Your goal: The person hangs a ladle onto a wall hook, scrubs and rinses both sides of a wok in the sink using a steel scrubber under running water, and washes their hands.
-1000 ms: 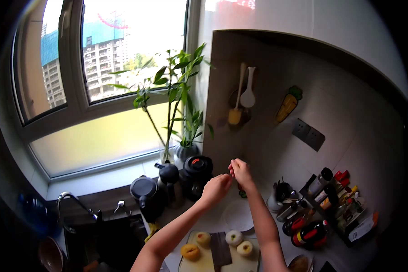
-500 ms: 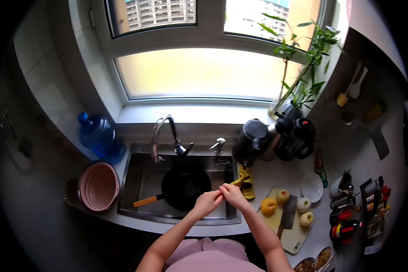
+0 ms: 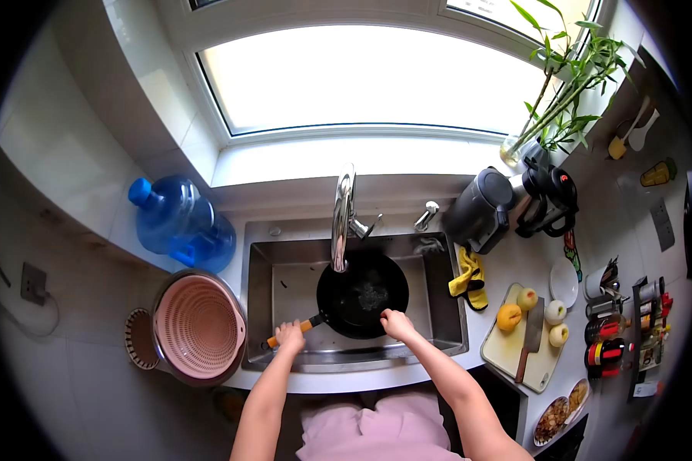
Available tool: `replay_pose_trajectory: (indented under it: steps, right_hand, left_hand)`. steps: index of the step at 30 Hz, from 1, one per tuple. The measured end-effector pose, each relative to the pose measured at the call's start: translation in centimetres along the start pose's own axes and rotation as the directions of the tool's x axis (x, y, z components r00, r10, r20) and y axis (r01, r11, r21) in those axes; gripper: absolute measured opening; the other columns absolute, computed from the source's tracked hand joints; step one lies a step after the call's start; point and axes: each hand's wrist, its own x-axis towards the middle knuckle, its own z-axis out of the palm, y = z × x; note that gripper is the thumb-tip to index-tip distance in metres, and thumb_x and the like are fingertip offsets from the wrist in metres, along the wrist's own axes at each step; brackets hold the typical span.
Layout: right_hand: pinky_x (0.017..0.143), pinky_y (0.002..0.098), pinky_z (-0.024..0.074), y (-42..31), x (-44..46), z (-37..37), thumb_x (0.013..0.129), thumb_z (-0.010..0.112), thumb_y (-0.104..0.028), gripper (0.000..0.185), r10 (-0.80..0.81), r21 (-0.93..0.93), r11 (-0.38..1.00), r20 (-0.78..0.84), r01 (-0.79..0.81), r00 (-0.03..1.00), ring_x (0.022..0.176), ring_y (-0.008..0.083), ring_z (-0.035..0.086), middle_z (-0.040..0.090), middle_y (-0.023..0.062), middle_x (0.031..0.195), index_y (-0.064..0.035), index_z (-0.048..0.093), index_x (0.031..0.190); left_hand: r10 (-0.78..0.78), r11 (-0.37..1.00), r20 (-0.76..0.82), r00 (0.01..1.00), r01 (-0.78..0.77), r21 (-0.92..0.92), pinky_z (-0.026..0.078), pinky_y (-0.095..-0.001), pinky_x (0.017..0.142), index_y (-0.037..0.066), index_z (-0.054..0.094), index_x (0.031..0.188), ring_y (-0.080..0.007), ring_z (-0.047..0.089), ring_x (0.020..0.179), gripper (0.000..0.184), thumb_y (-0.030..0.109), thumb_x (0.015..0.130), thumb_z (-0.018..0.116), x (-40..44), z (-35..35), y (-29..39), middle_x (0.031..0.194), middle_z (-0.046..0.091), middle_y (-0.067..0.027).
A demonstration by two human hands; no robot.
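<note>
A black pan (image 3: 361, 288) rests in the steel sink (image 3: 284, 357), under the curved faucet (image 3: 344, 211). My left hand (image 3: 290, 336) is closed round the pan's orange-brown handle (image 3: 307, 324). At the pan's lower right rim is my right hand (image 3: 396, 324), its fingers pinched together; what they hold, if anything, is too small to make out. A lighter, wet-looking patch shows on the pan's inside.
Left of the sink are a blue water bottle (image 3: 184, 223) and a pink colander (image 3: 200, 326). To the right are yellow gloves (image 3: 470, 278), a kettle (image 3: 480, 207) and a cutting board (image 3: 504, 349) with a cleaver (image 3: 531, 338) and peeled fruit (image 3: 508, 316).
The view has turned down and toward the sink. My hands, together before, are now apart and lower; the left has taken hold of the pan handle, the right has reached the pan's rim.
</note>
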Motion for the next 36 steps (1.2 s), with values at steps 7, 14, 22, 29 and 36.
replay_pose_trajectory:
  steps: [7, 14, 22, 29, 36]
  right_hand:
    - [0.089, 0.0448, 0.0469, -0.2, 5.3, 2.7, 0.078, 0.061, -0.017, 0.061, -0.181, -0.14, 0.978, -0.194, 0.155, 0.964, 0.114, 0.0354, 0.047, 0.041, 0.0184, 0.135, -0.0201, 0.039, 0.136]
    - [0.088, 0.0404, 0.0467, 5.0, 9.6, 3.7, 0.075, 0.058, -0.011, 0.063, -0.469, -0.478, 0.761, 0.064, 0.44, 0.881, 0.129, 0.0314, 0.035, 0.033, 0.0078, 0.145, -0.0231, 0.043, 0.135]
    - [0.087, 0.0398, 0.0464, 7.2, 5.5, 2.4, 0.076, 0.055, -0.01, 0.044, -0.47, -0.535, 0.696, 0.164, 0.478, 0.867, 0.121, 0.0317, 0.044, 0.037, 0.0131, 0.142, -0.017, 0.057, 0.12]
    - [0.1, 0.0399, 0.0398, 3.8, 2.0, 6.2, 0.075, 0.058, -0.007, 0.061, -0.515, 0.319, 0.856, 0.458, 0.407, 0.724, 0.123, 0.0399, 0.042, 0.038, 0.0273, 0.136, -0.0082, 0.043, 0.134]
    - [0.097, 0.0443, 0.0378, -1.5, 10.2, 6.4, 0.071, 0.062, -0.009, 0.07, -0.695, -0.345, 0.706, -0.165, 0.619, 0.7, 0.123, 0.0304, 0.042, 0.04, 0.0136, 0.139, -0.0156, 0.038, 0.137]
  left_hand:
    - [0.115, 0.982, 0.175, 0.978, -0.086, -0.167, 0.048, -0.046, 0.077, 0.012, 0.056, 0.103, -0.036, 0.062, 0.088, 0.034, 0.021, 0.073, 0.07, 0.3, -2.4, 0.0, 0.088, 0.066, -0.0163]
    - [0.213, 0.977, 0.269, 0.939, -0.199, -0.078, 0.05, -0.0454, 0.071, 0.009, 0.055, 0.093, -0.0362, 0.063, 0.082, 0.026, 0.02, 0.074, 0.069, -1.2, -5.4, 0.8, 0.081, 0.065, -0.0168]
    - [0.236, 0.972, 0.266, 0.935, -0.223, -0.079, 0.05, -0.0456, 0.071, 0.007, 0.054, 0.091, -0.0357, 0.063, 0.08, 0.025, 0.019, 0.073, 0.067, -2.2, -4.6, 1.2, 0.078, 0.065, -0.0166]
    - [0.213, 0.977, 0.329, 0.92, -0.193, -0.093, 0.05, -0.0455, 0.073, 0.006, 0.06, 0.093, -0.0356, 0.064, 0.081, 0.025, 0.021, 0.073, 0.065, -1.2, -5.4, 1.8, 0.08, 0.065, -0.0186]
    - [0.212, 0.975, 0.425, 0.88, -0.217, -0.036, 0.051, -0.0437, 0.075, 0.006, 0.064, 0.091, -0.0346, 0.064, 0.085, 0.022, 0.012, 0.071, 0.059, -0.6, -8.9, 2.7, 0.086, 0.066, -0.0182]
